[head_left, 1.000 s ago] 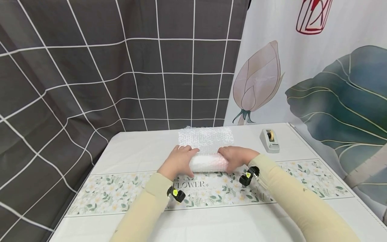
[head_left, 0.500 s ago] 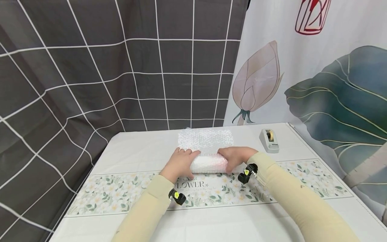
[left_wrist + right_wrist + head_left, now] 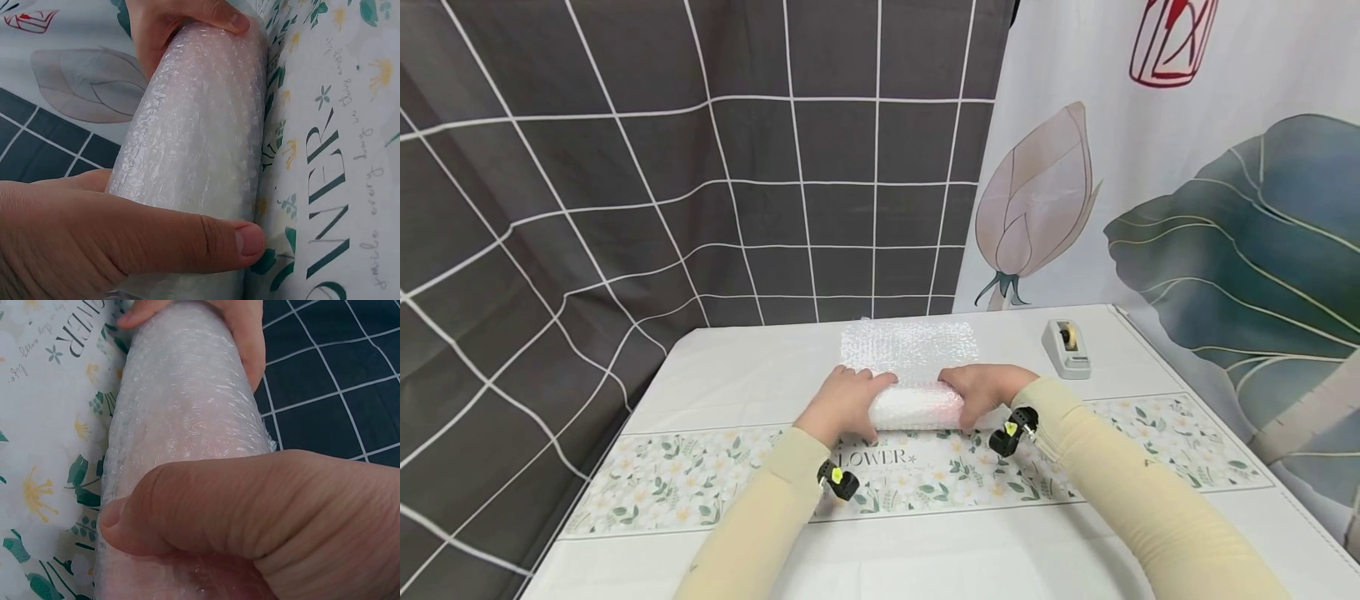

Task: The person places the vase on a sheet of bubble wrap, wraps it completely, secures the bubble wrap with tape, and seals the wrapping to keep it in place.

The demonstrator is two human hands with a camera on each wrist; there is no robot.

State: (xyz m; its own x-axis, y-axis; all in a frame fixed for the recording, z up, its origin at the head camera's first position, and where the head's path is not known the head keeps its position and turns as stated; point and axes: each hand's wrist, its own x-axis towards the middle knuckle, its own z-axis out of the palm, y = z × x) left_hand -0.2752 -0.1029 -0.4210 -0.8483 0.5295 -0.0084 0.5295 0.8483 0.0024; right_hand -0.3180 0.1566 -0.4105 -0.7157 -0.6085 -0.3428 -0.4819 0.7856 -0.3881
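Observation:
A roll of bubble wrap (image 3: 916, 407) lies crosswise on the table, wound round something whitish on the left and pinkish on the right; what is inside cannot be made out. My left hand (image 3: 845, 402) grips its left end, the thumb (image 3: 249, 242) laid over the near side in the left wrist view. At the other end my right hand (image 3: 982, 392) holds the roll, its thumb (image 3: 115, 515) across the near side in the right wrist view. A flat unrolled sheet of the wrap (image 3: 910, 340) stretches from the roll toward the back edge.
A grey tape dispenser (image 3: 1066, 348) with yellowish tape stands at the back right. White cloth with a floral band (image 3: 700, 483) covers the table (image 3: 925, 550). A dark checked curtain (image 3: 842, 212) and a white printed curtain (image 3: 1045, 192) hang behind.
Both hands keep their hold on the roll, which has shifted only very slightly toward the near side. The flat sheet behind it looks nearly the same.

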